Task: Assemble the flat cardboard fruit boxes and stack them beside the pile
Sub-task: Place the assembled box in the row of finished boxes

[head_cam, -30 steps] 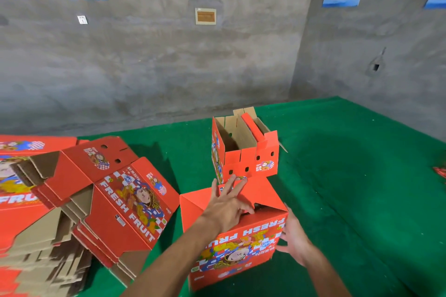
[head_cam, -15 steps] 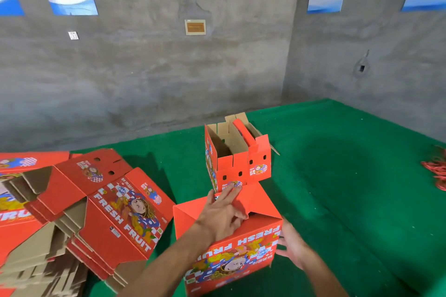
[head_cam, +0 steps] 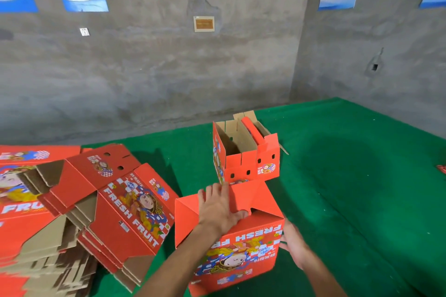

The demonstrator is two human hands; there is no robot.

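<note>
I'm watching the left hand [head_cam: 220, 212] pressing flat, fingers straight, on the top flaps of the red printed cardboard fruit box [head_cam: 231, 243] at lower centre, while the right hand [head_cam: 293, 246], fingers relaxed, is steadying its right side. One open-topped red cardboard box [head_cam: 246, 152] is standing finished just behind it. The slumped pile of flat red box blanks [head_cam: 79, 205] at lower left is looking thick, so I'm judging we're early on

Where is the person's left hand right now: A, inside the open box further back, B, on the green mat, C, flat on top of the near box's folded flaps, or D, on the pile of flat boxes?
C: the left hand lies with straight fingers on the top flaps of the near box, in front of the open box and apart from the flat pile.
</note>
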